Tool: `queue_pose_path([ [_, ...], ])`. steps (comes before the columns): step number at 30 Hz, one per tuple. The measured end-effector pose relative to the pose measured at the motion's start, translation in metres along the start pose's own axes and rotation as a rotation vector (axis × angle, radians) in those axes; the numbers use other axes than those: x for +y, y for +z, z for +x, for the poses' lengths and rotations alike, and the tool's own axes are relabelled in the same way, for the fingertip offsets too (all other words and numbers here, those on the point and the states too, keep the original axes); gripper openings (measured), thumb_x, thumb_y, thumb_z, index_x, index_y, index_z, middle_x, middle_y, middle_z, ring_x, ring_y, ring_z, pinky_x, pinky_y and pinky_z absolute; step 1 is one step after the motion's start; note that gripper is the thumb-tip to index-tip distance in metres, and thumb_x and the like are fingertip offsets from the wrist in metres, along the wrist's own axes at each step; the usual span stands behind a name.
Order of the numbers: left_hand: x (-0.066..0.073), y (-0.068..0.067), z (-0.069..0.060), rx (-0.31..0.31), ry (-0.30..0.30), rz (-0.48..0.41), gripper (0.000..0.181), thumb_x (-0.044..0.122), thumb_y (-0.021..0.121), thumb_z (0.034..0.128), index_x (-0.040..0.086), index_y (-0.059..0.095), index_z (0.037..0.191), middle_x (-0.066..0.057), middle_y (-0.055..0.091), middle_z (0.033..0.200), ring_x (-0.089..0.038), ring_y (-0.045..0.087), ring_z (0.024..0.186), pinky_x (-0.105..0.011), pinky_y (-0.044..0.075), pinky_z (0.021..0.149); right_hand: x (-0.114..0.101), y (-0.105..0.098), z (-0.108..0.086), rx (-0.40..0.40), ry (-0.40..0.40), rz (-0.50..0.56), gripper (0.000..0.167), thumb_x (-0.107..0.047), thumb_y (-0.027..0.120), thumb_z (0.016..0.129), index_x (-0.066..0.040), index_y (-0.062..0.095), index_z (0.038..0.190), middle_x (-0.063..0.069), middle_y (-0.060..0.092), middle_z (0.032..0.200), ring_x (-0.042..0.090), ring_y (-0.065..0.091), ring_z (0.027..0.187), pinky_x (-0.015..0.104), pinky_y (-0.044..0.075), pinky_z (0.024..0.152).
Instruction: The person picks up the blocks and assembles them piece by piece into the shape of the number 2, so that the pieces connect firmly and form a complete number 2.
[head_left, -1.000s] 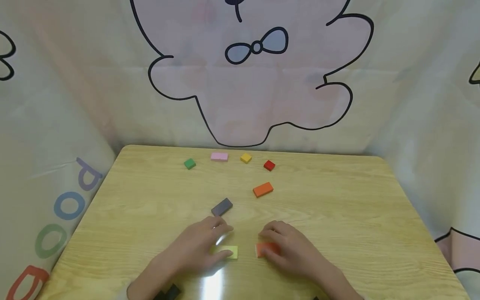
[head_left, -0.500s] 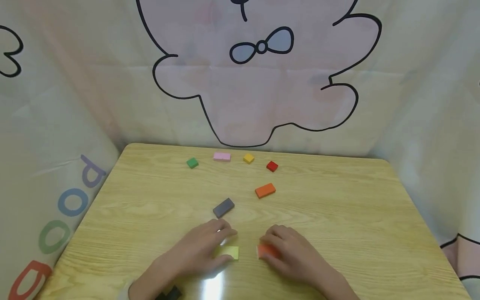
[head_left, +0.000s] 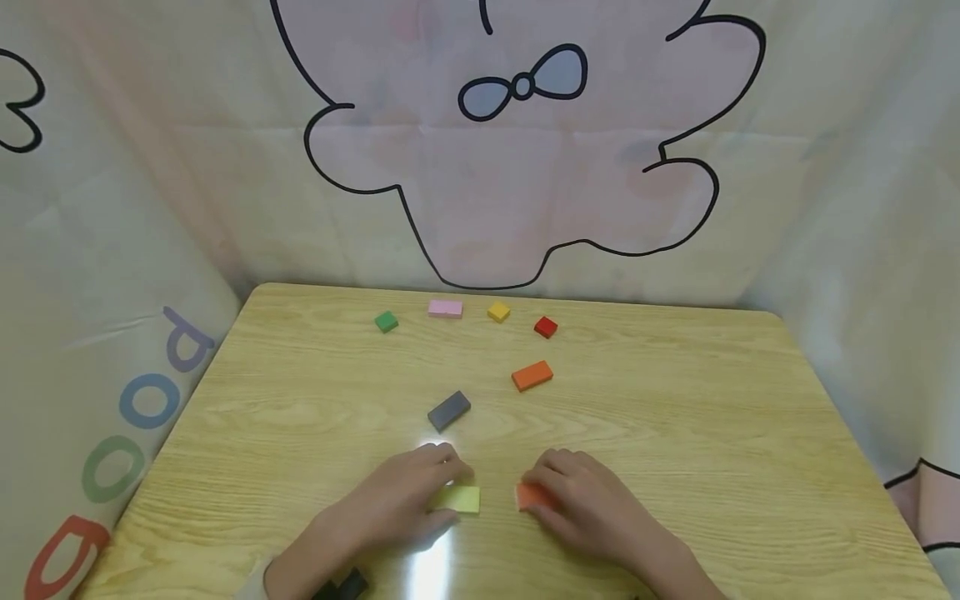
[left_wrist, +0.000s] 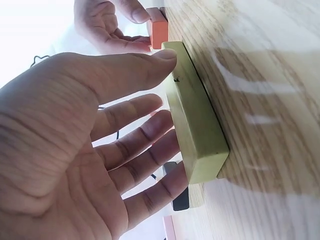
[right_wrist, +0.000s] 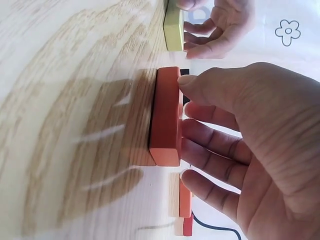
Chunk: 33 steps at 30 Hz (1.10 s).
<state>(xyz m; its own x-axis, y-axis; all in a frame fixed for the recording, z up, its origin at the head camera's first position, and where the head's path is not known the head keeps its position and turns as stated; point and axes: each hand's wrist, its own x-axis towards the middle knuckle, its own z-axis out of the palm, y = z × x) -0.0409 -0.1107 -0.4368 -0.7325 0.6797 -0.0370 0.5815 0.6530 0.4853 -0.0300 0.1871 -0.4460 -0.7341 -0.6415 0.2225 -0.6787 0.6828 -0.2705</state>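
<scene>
Two flat blocks lie on the wooden table near its front. My left hand is over the yellow-green block, its thumb on the near edge and its fingers at the far side. In the left wrist view the thumb tip touches the block's upper edge. Across a small gap, my right hand holds an orange-red block the same way. The right wrist view shows this block flat on the table, between thumb and fingers; part of its far side is hidden.
Beyond the hands lie a dark grey block and an orange block. Near the back edge stand green, pink, yellow and red pieces. Black blocks lie by the left forearm. A printed curtain borders the table.
The head view has shifted slightly. My left thumb has slid off the yellow-green block's top toward its near edge. Both blocks keep about the same places on the table.
</scene>
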Motion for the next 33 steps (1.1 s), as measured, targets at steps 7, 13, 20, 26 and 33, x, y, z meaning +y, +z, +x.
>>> queue_pose_path([
  [7, 0.0012, -0.0006, 0.0007, -0.012, -0.006, 0.007, 0.029, 0.025, 0.078, 0.0905, 0.021, 0.073, 0.119, 0.011, 0.063, 0.104, -0.001, 0.048, 0.086, -0.017, 0.044, 0.073, -0.0014, -0.0020, -0.0001, -0.020, 0.014, 0.009, 0.013, -0.031, 0.081, 0.093, -0.023, 0.077, 0.103, -0.016, 0.066, 0.098, 0.002, 0.059, 0.089, 0.029, 0.056, 0.084],
  [13, 0.0020, -0.0003, 0.0007, -0.003, -0.002, 0.021, 0.027, 0.024, 0.078, 0.0912, 0.020, 0.073, 0.117, 0.010, 0.062, 0.102, -0.001, 0.048, 0.086, -0.017, 0.044, 0.074, -0.0021, -0.0017, -0.0001, -0.016, 0.005, 0.000, 0.013, -0.030, 0.082, 0.093, -0.023, 0.077, 0.102, -0.015, 0.066, 0.098, 0.002, 0.060, 0.089, 0.030, 0.056, 0.084],
  [20, 0.0026, 0.0019, 0.0012, 0.020, 0.024, 0.062, 0.026, 0.023, 0.078, 0.0913, 0.019, 0.073, 0.117, 0.009, 0.063, 0.102, -0.002, 0.048, 0.085, -0.018, 0.045, 0.073, -0.0028, -0.0031, -0.0002, -0.041, 0.015, -0.004, 0.014, -0.028, 0.082, 0.092, -0.021, 0.077, 0.103, -0.014, 0.066, 0.098, 0.002, 0.059, 0.088, 0.030, 0.056, 0.085],
  [26, 0.0055, 0.0022, 0.0011, 0.049, 0.037, 0.090, 0.021, 0.018, 0.077, 0.0891, 0.018, 0.075, 0.110, 0.009, 0.062, 0.097, -0.002, 0.049, 0.082, -0.019, 0.047, 0.072, -0.0025, -0.0036, -0.0002, -0.067, 0.037, 0.016, 0.015, -0.028, 0.082, 0.093, -0.021, 0.077, 0.105, -0.014, 0.067, 0.099, 0.002, 0.059, 0.089, 0.029, 0.056, 0.083],
  [33, 0.0065, -0.0002, 0.0020, 0.041, 0.039, 0.094, 0.023, 0.016, 0.077, 0.0886, 0.018, 0.075, 0.111, 0.009, 0.064, 0.099, -0.003, 0.052, 0.085, -0.021, 0.049, 0.075, -0.0033, -0.0012, 0.0000, -0.047, 0.037, 0.028, 0.014, -0.028, 0.082, 0.093, -0.021, 0.077, 0.104, -0.014, 0.067, 0.098, 0.002, 0.059, 0.088, 0.027, 0.055, 0.081],
])
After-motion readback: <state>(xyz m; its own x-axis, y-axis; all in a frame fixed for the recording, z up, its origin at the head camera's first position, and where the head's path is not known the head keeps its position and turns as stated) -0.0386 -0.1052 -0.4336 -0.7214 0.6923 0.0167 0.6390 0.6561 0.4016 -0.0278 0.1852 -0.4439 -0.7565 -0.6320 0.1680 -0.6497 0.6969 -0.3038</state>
